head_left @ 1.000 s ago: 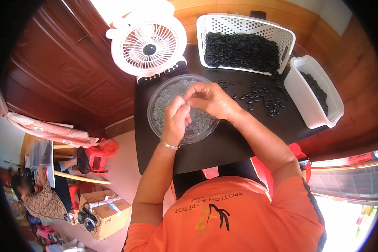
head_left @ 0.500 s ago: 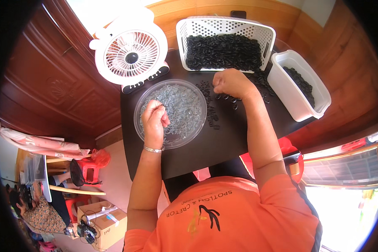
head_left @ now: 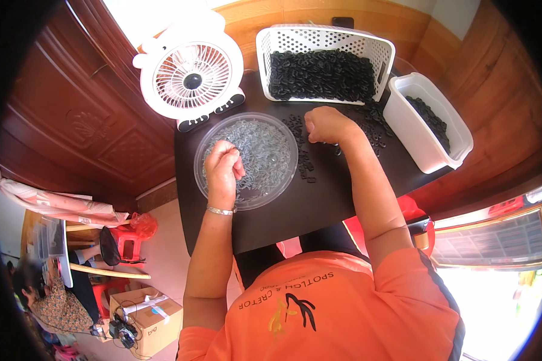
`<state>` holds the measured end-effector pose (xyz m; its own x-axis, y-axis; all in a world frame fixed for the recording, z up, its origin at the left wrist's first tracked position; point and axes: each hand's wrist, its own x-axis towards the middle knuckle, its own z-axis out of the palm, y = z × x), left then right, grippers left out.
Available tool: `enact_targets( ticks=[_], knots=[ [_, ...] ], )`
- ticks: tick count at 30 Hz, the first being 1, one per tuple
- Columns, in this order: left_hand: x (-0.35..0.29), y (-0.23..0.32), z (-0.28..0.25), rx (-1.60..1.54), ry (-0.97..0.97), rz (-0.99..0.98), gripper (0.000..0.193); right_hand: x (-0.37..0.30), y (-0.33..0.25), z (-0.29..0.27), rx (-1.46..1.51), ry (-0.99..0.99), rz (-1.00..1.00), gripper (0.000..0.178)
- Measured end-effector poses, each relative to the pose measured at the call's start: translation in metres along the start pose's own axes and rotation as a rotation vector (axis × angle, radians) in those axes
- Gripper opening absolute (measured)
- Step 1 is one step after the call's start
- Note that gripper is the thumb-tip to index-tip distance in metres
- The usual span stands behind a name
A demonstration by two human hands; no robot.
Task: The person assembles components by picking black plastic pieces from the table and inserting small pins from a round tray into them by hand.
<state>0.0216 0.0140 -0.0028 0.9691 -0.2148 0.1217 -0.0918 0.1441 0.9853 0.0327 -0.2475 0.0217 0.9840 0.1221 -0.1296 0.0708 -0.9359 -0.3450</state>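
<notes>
My left hand [head_left: 224, 168], fingers curled in and a bracelet on the wrist, hovers over a round clear tray [head_left: 205, 191]. Many small, clear, narrow pieces [head_left: 262, 150] fill that tray. Whatever the left fingers hold is too small to make out. My right hand [head_left: 330, 125] is closed too, low over the dark table, in front of a white perforated basket [head_left: 384, 63]. Its fingertips are hidden beneath the hand. Around it lie loose black oval pieces [head_left: 376, 135], and more small black pieces [head_left: 306, 165] form a strip beside the tray's right rim.
A heap of black pieces [head_left: 322, 75] sits in the basket. To its right a white plastic bin [head_left: 412, 141] holds more of them. A white animal-shaped fan [head_left: 193, 81] stands at the back left. On the floor at left are a cardboard box [head_left: 156, 325] and a red stool [head_left: 129, 243].
My right hand has shifted slightly down and toward me, staying closed over the black pieces. The left hand is still curled above the tray, almost unmoved.
</notes>
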Motion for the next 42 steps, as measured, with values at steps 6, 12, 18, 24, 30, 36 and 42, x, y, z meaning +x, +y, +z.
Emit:
enact_targets(
  ticks=[6,12,18,24,30,36,42],
  knots=[
    [-0.001,0.002,0.000,-0.034,-0.068,-0.039,0.010,0.005,-0.008,0.007,0.797,0.160,-0.093,0.019],
    [-0.006,0.003,0.006,-0.090,-0.239,-0.062,0.015,0.011,-0.055,0.030,1.406,0.043,-0.344,0.015],
    [-0.006,0.003,0.007,-0.257,-0.211,-0.015,0.015,0.006,-0.085,0.051,1.538,0.035,-0.334,0.011],
    [-0.001,-0.003,-0.002,-0.270,-0.222,0.016,0.015,0.006,-0.081,0.047,1.506,0.000,-0.348,0.009],
    [-0.002,0.002,0.000,-0.258,-0.175,0.018,0.015,0.007,-0.077,0.042,1.440,-0.054,-0.357,0.009],
    [-0.003,0.003,0.002,-0.138,-0.077,0.009,0.013,0.007,-0.073,0.040,1.660,-0.138,-0.228,0.014],
    [-0.004,-0.002,0.003,-0.030,-0.102,0.020,0.013,0.007,-0.074,0.041,1.712,-0.184,-0.181,0.016]
  ],
)
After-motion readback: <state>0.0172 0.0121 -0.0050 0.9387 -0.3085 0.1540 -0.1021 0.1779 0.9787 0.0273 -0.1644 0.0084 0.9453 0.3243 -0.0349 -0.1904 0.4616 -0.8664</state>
